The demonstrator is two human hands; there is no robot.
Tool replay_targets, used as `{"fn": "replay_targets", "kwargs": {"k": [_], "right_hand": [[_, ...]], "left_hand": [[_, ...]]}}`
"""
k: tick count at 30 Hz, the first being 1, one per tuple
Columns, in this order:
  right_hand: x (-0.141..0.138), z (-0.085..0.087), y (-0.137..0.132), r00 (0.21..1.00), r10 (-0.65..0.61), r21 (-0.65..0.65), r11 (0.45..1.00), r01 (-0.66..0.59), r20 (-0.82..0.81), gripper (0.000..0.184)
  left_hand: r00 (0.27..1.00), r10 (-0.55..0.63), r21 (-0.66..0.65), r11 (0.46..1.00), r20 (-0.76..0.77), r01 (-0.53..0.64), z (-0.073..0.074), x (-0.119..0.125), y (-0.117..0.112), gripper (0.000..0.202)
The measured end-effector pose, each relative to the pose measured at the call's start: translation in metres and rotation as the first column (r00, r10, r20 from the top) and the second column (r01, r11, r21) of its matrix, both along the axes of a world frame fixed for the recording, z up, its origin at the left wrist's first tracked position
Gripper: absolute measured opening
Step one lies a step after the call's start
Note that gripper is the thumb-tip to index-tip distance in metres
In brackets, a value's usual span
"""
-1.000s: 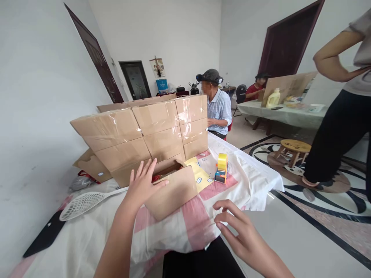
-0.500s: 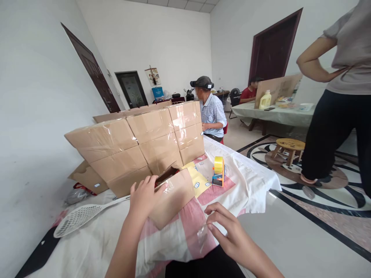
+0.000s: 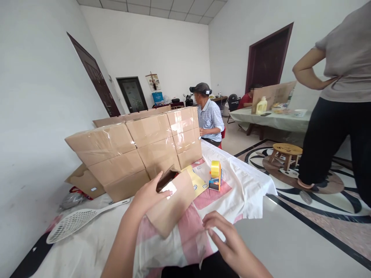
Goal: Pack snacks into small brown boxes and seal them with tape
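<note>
A small cardboard box leans tilted on the cloth in front of me, with a dark opening along its top edge. My left hand grips the box at that opening, its thumb on the front face near a shiny patch of tape. My right hand is apart from the box, to its lower right. Its thumb and forefinger are pinched on a strip of clear tape, which hangs faintly visible below them. A tape dispenser with a yellow roll stands right of the box.
Stacked taped cartons form a wall behind the box. A white slotted skimmer lies at left, near an open carton. Yellow paper lies under the dispenser. A person sits beyond; another person stands at right near a stool.
The view has tilted slightly up. My left thumb lies on the box's front, still holding it. My right hand has drawn slightly closer to me, with the tape strip at its fingertips.
</note>
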State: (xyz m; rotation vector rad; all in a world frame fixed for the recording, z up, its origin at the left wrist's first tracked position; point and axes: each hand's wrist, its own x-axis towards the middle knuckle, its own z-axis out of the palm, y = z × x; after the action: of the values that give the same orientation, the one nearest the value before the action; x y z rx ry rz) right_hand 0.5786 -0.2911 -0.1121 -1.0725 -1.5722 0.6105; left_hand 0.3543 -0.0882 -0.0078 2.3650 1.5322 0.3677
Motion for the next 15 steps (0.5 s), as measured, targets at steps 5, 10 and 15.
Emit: {"fn": "replay_targets", "kwargs": {"k": [5,10,15], "right_hand": [[0.024,0.018,0.049,0.931,-0.001,0.087,0.996,0.035,-0.366,0.031],[0.019,0.023,0.104,0.914,0.035,0.138,0.99,0.023,-0.404,0.057],[0.003,0.011,0.126,0.945,0.052,0.174,0.985,0.006,-0.324,0.062]], "left_hand": [[0.939,-0.303,-0.093,0.943,0.162,0.32,0.004,-0.018,-0.008,0.081],[0.944,-0.287,-0.097,0.948,0.163,0.305,0.005,-0.015,-0.011,0.082],[0.947,-0.268,-0.118,0.95,0.175,0.29,0.002,-0.014,-0.004,0.083]]}}
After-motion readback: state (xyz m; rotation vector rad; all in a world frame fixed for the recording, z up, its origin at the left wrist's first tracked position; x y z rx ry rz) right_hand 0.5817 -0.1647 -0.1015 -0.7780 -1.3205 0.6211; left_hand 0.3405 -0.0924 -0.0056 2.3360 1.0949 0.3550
